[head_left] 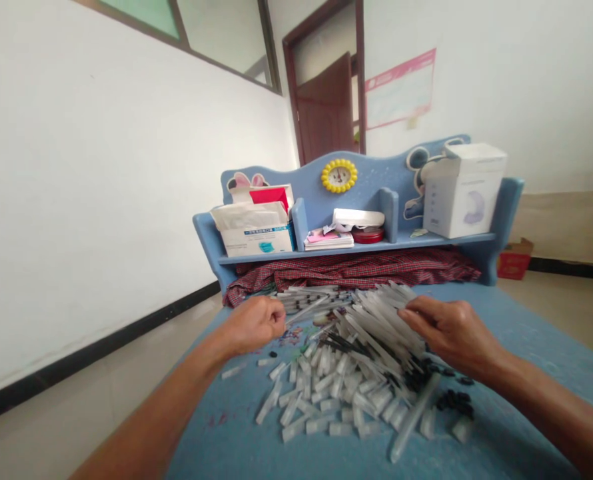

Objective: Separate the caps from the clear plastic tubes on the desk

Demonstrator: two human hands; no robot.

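My left hand (pixel 259 325) is closed, its fingers curled around the near end of a thin translucent pen barrel (pixel 309 309) that slants up to the right. On the other side, my right hand (pixel 444 327) has thumb and forefinger pinched together at the edge of a heap of frosted pen barrels (pixel 376 320); what is between the fingertips is too small to make out. Between and below both hands lies a spread of clear pen caps (pixel 326 387). Thin black pieces (pixel 346 343) lie across the heap, and small black plugs (pixel 455 403) are scattered at its right.
Everything lies on a blue table (pixel 476 447). Its back shelf (pixel 401 239) carries a mask box (pixel 256 237), papers, a red round tin (pixel 368 235) and a white box (pixel 464 190). A checkered cloth (pixel 356 267) is bunched under the shelf. More pen parts with dark tips (pixel 306 300) lie behind.
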